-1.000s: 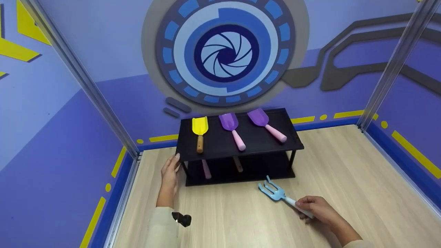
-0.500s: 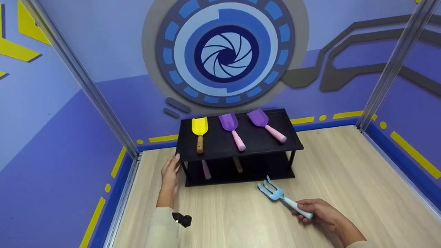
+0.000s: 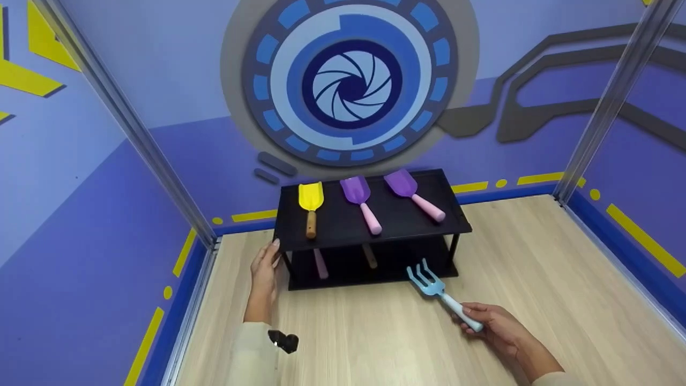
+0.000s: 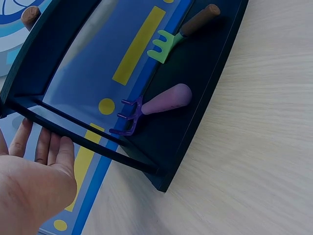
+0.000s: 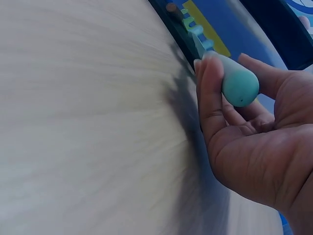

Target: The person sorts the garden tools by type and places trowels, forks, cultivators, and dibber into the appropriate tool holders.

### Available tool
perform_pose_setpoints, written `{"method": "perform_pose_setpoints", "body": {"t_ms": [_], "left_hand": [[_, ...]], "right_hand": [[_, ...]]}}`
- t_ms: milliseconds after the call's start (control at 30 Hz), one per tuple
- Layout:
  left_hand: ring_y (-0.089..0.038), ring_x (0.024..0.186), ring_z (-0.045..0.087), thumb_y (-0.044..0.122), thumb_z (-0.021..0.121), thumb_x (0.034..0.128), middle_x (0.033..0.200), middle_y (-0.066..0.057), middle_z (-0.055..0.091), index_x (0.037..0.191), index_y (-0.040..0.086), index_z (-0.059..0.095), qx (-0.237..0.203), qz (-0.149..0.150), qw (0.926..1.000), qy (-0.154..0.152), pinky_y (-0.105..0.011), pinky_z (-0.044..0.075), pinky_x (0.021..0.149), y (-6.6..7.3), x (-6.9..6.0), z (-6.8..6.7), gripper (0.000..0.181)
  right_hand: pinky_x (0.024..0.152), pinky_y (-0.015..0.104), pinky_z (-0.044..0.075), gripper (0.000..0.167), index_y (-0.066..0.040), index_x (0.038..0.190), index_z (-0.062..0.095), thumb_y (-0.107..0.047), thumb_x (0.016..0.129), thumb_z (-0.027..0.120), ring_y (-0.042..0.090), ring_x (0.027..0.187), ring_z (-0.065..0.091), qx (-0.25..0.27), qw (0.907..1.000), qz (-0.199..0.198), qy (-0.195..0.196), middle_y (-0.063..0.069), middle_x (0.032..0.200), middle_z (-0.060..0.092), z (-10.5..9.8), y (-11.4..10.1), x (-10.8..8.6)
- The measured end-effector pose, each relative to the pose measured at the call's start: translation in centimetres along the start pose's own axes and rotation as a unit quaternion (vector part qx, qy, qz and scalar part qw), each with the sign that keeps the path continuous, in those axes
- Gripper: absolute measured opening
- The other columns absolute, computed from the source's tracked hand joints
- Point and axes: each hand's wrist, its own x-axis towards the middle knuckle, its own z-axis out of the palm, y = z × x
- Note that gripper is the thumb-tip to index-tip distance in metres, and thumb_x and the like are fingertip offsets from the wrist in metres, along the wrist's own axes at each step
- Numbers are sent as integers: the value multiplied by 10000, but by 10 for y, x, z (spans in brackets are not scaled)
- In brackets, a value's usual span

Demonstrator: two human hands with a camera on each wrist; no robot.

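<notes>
My right hand (image 3: 496, 324) holds a light-blue three-pronged garden hand rake (image 3: 433, 288) by its pale handle. Its prongs point at the front right of the black two-tier shelf (image 3: 343, 230), overlapping its lower edge in the head view. In the right wrist view, thumb and fingers pinch the round-ended handle (image 5: 239, 88). At the shelf's left end, my left hand (image 3: 263, 273) grips the upper corner and post. On the lower tier lie a purple rake with a pink handle (image 4: 166, 99) and a green rake with a brown handle (image 4: 199, 22).
The upper tier bears a yellow scoop (image 3: 311, 198) with a brown handle, a purple scoop (image 3: 356, 190) in the middle and another purple scoop (image 3: 402, 184) at right, both pink-handled. Behind the shelf rises a patterned blue wall (image 3: 187, 155). Wooden tabletop (image 3: 364, 338) stretches in front.
The blue rake has shifted forward towards the shelf's front right, its prongs now nearer the lower tier. My right hand turned slightly with it. The left hand and shelf stayed put.
</notes>
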Motion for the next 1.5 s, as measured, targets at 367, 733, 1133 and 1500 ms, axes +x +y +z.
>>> {"method": "perform_pose_setpoints", "body": {"t_ms": [367, 733, 1133, 1500], "left_hand": [[-350, 1584, 393, 348, 545, 1125, 1674, -189, 429, 1570, 19, 475, 209, 62, 9998, -17, -503, 261, 1376, 1, -5, 2, 558], [-356, 1593, 384, 314, 544, 1126, 1678, -211, 421, 1576, -4, 463, 129, 85, 9999, -20, -492, 253, 1380, 0, -8, 2, 558], [-343, 1592, 380, 332, 539, 1126, 1665, -192, 437, 1557, 7, 488, 193, 54, 9997, -103, -502, 241, 1383, 0, -4, 0, 542], [-342, 1572, 400, 370, 555, 1118, 1610, -143, 506, 1546, 24, 504, 292, 73, 9995, -90, -504, 268, 1372, 1, -5, 1, 552]], "right_hand": [[834, 239, 645, 639, 153, 1582, 326, -182, 1106, 590, 101, 941, 725, 384, 9967, -39, 716, 82, 1146, 782, 8, -2, 15], [796, 232, 630, 643, 165, 1575, 306, -180, 1109, 585, 99, 943, 695, 420, 9948, -203, 908, 80, 1127, 749, 17, -2, 30], [779, 235, 627, 604, 144, 1561, 341, -178, 1111, 582, 110, 979, 735, 618, 9923, -372, 1009, 65, 1069, 779, 20, 0, 43], [870, 252, 642, 676, 130, 1603, 285, -238, 1118, 578, 112, 1042, 746, 657, 9929, -537, 828, 83, 1138, 772, 25, 0, 55]]}}
